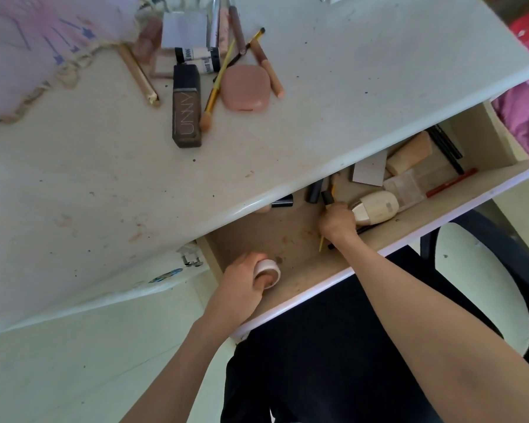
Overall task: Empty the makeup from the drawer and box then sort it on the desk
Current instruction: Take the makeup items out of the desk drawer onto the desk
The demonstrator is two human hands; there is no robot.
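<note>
Mid-emptying the drawer (342,279), both hands in. Left grip (242,288) curled round a small white jar (268,271), lower centre of frame. Right grip (338,222) pinching thin sticks, a yellow pencil (321,244) poking out below, beside the cream bottle (376,207). Plenty left in the drawer at right. Next, I'd say: lift both loads up to the pile on the bench (104,178), upper centre near the pink compact (245,88).
</note>
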